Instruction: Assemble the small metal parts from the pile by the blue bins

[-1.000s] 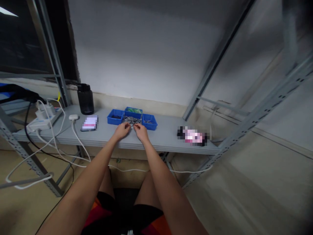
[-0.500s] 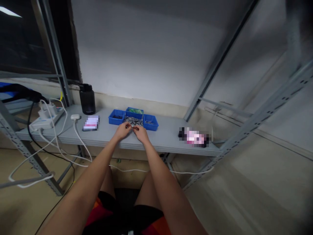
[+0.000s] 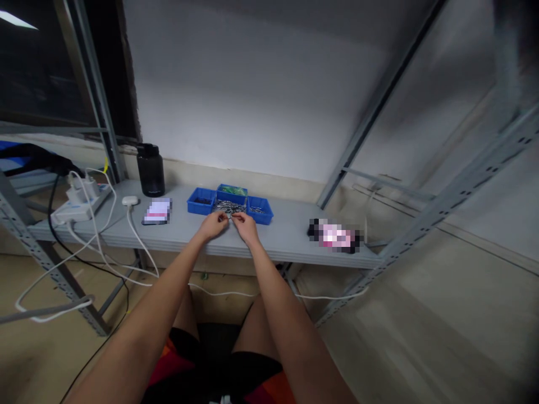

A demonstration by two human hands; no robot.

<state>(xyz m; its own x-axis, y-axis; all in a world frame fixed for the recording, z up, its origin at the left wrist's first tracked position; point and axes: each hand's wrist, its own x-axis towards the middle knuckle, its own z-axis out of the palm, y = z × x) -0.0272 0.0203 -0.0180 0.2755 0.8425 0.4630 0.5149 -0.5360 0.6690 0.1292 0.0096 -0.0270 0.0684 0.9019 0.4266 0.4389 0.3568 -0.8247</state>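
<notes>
My left hand [image 3: 214,224] and my right hand [image 3: 245,227] meet fingertip to fingertip over the front of the shelf, both closed in a pinch. Whatever lies between the fingers is too small to name. Just behind them is a pile of shiny metal pieces [image 3: 229,206], partly hidden by my fingers. A blue bin with small dark parts [image 3: 197,207] stands to the left. On the right, another blue bin [image 3: 265,217] holds a few thin metal pieces. The rear blue bin [image 3: 227,187] contains something green.
The grey metal shelf [image 3: 286,238] carries a black bottle [image 3: 150,173], a blurred-out phone [image 3: 157,211], a white charger [image 3: 129,200] and a pixelated object [image 3: 336,235] at the right. A white power strip [image 3: 82,205] with hanging cables is at the left. Upright posts frame both ends.
My right hand has shifted slightly to the right, and its fingertips sit a little farther from the left ones. The bins and other things stay in place.
</notes>
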